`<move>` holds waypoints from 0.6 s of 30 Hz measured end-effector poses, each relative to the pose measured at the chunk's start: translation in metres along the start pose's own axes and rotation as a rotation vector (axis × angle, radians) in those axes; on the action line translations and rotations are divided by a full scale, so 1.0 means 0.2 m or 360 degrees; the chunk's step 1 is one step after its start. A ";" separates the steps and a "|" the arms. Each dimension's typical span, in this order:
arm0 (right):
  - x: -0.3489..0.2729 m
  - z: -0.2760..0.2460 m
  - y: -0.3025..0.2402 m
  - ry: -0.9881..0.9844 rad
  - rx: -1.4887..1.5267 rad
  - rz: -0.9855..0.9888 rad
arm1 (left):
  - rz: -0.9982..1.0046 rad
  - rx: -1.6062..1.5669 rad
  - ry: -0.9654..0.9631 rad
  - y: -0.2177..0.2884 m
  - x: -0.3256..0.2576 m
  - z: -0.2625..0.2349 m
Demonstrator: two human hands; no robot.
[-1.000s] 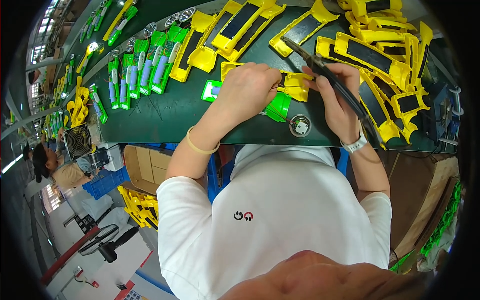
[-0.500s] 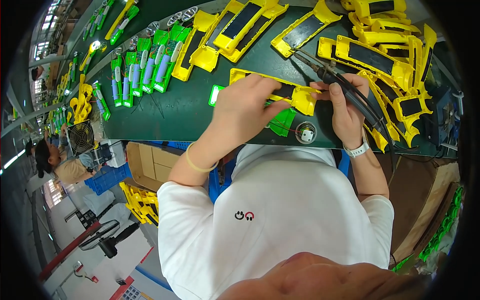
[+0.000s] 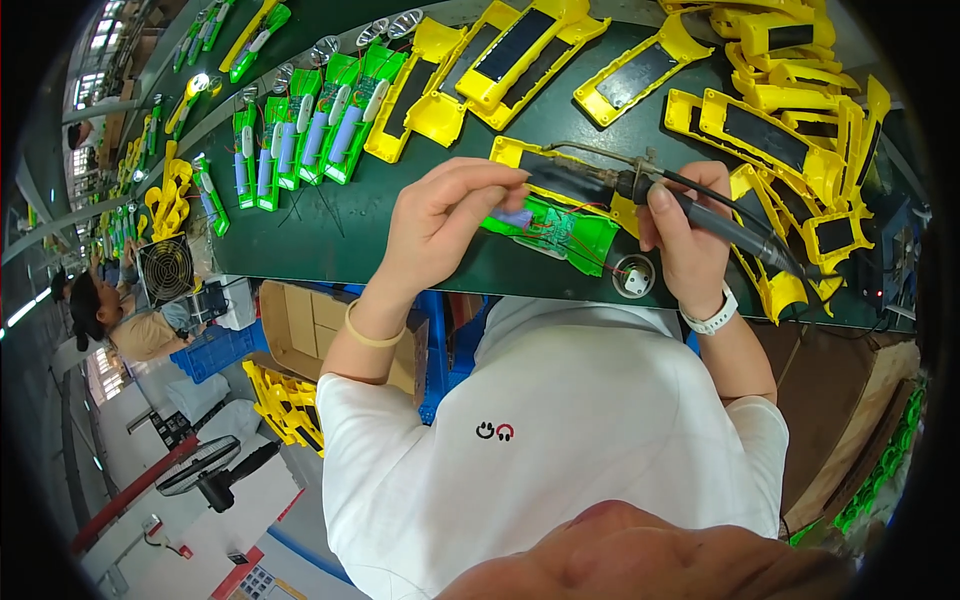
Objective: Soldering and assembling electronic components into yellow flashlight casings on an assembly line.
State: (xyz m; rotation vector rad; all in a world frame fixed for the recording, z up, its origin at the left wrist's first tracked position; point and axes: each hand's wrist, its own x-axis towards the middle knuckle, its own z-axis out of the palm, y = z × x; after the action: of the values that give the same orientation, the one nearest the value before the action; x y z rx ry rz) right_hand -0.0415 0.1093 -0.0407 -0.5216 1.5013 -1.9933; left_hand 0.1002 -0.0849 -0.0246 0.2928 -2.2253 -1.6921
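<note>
At the frame's centre, the left hand (image 3: 440, 215) pinches the green circuit board (image 3: 560, 228) flat on the table (image 3: 330, 240); light, rigid, with fragile thin wires, it seems best held by its edges. The right hand (image 3: 690, 245) is closed around a soldering iron (image 3: 690, 200).

A bright green circuit board (image 3: 560, 228) with red wires is seen on the dark green counter (image 3: 330, 235). Yellow housings (image 3: 640, 75) carry black panels. The soldering iron (image 3: 700, 210) is black.
</note>
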 end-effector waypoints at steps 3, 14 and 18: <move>0.02 0.02 0.00 0.0007 0.0075 0.0023 | -0.0046 0.0011 -0.0021 0.01 0.00 0.02; 0.01 0.02 0.09 -0.0053 -0.0350 -0.0047 | 0.0404 0.1275 -0.0371 -0.06 0.12 -0.08; 0.01 0.02 0.11 -0.0051 -0.0337 -0.0013 | 0.0293 0.1216 -0.0500 -0.06 0.17 -0.10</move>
State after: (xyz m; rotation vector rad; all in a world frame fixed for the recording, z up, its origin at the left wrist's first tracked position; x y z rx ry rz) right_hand -0.0356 0.1011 -0.0598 -0.6442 1.7028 -1.8328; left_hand 0.0769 -0.1175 -0.0261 -0.0167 -2.9501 -0.7719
